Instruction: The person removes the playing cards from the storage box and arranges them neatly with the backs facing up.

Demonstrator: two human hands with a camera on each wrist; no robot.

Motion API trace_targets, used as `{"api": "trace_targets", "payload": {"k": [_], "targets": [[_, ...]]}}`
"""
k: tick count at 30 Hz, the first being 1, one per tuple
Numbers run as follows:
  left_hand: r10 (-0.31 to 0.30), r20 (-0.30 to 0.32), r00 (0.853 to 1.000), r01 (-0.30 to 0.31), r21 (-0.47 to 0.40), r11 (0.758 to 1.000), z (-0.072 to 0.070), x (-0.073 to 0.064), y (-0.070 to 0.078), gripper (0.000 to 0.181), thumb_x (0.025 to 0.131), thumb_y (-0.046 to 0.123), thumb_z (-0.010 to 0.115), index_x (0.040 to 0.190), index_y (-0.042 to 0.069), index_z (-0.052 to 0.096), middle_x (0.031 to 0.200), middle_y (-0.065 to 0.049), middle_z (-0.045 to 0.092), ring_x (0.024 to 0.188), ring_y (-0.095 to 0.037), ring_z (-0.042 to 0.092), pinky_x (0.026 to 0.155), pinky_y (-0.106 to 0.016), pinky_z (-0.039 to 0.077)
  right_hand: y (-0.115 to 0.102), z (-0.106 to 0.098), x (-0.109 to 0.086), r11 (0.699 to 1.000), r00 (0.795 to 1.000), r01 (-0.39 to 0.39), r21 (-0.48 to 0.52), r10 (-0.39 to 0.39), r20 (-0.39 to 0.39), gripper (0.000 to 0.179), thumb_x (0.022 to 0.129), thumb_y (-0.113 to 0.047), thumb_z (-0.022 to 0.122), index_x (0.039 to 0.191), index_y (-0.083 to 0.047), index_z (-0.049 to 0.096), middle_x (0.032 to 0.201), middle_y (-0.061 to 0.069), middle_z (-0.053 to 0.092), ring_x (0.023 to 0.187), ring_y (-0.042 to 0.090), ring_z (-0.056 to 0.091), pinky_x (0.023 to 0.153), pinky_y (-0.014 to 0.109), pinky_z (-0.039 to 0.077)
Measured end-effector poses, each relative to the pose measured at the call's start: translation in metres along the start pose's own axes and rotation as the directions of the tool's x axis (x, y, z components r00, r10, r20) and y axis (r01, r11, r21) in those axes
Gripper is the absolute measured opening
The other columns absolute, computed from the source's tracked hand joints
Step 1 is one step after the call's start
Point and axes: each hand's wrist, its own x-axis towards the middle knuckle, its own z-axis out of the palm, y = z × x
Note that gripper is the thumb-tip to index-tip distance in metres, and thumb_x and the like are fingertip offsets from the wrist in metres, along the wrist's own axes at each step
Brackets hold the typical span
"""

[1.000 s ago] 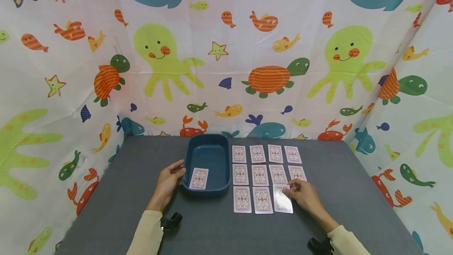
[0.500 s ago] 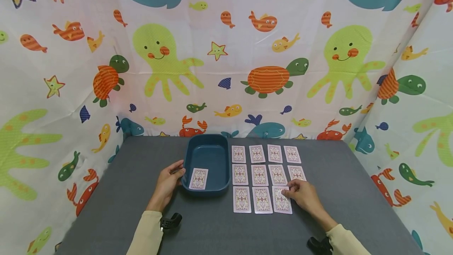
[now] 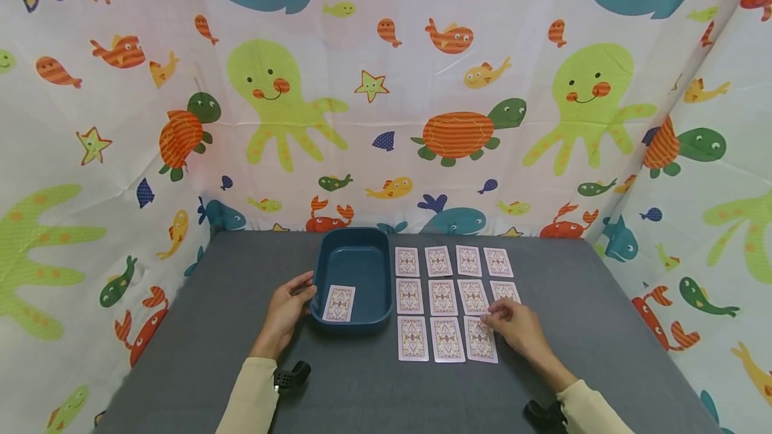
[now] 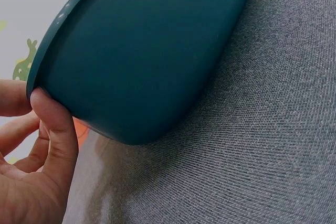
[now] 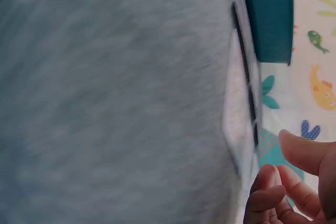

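Observation:
A dark teal tray (image 3: pixel 386 273) stands on the grey table, with one face-down playing card (image 3: pixel 339 304) inside. My left hand (image 3: pixel 288 308) grips its left rim; in the left wrist view the thumb (image 4: pixel 55 116) lies against the outer wall and the index finger passes behind the rim. To the right, several face-down cards lie in three rows. Over the top right corner of the front row's rightmost card (image 3: pixel 480 343) is my right hand (image 3: pixel 517 328). In the right wrist view its thumb (image 5: pixel 302 150) stands apart from the loosely bent fingers, with nothing visible between them.
The back-row cards (image 3: pixel 438 262) lie just right of the tray, near the table's far edge. A printed sea-animal curtain (image 3: pixel 386 119) hangs behind and on both sides of the grey table (image 3: pixel 362 387). Each wrist wears a black device (image 3: pixel 292 376).
The rightmost front card lost its bright glare and lies flatter. My right hand has shifted slightly up from it. The left hand and tray have stayed put.

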Motion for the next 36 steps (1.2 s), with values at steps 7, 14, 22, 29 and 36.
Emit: {"api": "trace_targets", "payload": {"k": [7, 14, 22, 29, 36], "targets": [[0.0, 0.002, 1.0, 0.0, 0.002, 1.0, 0.0, 0.001, -0.001, 0.043, 0.099, 0.017, 0.057, 0.141, 0.014, 0.052, 0.138, -0.011, 0.052, 0.111, -0.026, 0.05, 0.076, -0.03, 0.048, -0.019, -0.01, 0.0, 0.998, 0.999, 0.018, 0.061, -0.017, -0.027, 0.022, 0.084, -0.021, 0.077, 0.097, -0.005, 0.069, 0.083, 0.007, 0.068, 0.071, 0.012, 0.058, 0.059, 0.023, 0.045], [-0.001, 0.004, 1.0, 0.001, 0.003, 1.0, 0.0, 0.001, -0.001, 0.042, 0.099, 0.016, 0.056, 0.141, 0.013, 0.052, 0.137, -0.011, 0.051, 0.109, -0.024, 0.05, 0.075, -0.03, 0.048, -0.045, -0.018, -0.002, 0.995, 0.997, 0.062, 0.073, -0.058, -0.053, 0.021, 0.085, -0.023, 0.077, 0.098, -0.008, 0.069, 0.089, 0.007, 0.071, 0.077, 0.014, 0.063, 0.062, 0.024, 0.047], [0.003, 0.001, 1.0, -0.003, 0.005, 1.0, -0.001, 0.0, -0.001, 0.042, 0.099, 0.017, 0.056, 0.14, 0.014, 0.053, 0.138, -0.011, 0.051, 0.107, -0.022, 0.05, 0.074, -0.029, 0.048, -0.07, -0.017, -0.001, 0.983, 0.989, 0.137, 0.12, -0.129, -0.074, 0.02, 0.085, -0.023, 0.076, 0.098, -0.009, 0.071, 0.089, 0.005, 0.072, 0.077, 0.011, 0.063, 0.063, 0.023, 0.047], [0.009, 0.0, 1.0, -0.009, 0.006, 1.0, -0.001, -0.001, -0.002, 0.042, 0.098, 0.017, 0.057, 0.14, 0.014, 0.053, 0.138, -0.011, 0.052, 0.107, -0.023, 0.051, 0.075, -0.03, 0.048, -0.091, -0.011, 0.003, 0.964, 0.981, 0.192, 0.183, -0.184, -0.06, 0.018, 0.086, -0.02, 0.075, 0.1, -0.009, 0.07, 0.091, 0.007, 0.069, 0.079, 0.014, 0.065, 0.061, 0.024, 0.049], [0.01, 0.004, 1.0, -0.01, 0.004, 1.0, 0.0, -0.001, -0.002, 0.041, 0.099, 0.017, 0.056, 0.14, 0.015, 0.053, 0.138, -0.01, 0.052, 0.11, -0.025, 0.049, 0.077, -0.03, 0.048, -0.108, 0.0, 0.008, 0.941, 0.98, 0.198, 0.275, -0.197, -0.031, 0.023, 0.088, -0.023, 0.074, 0.105, -0.009, 0.068, 0.093, 0.006, 0.067, 0.082, 0.015, 0.064, 0.064, 0.024, 0.05]]}}
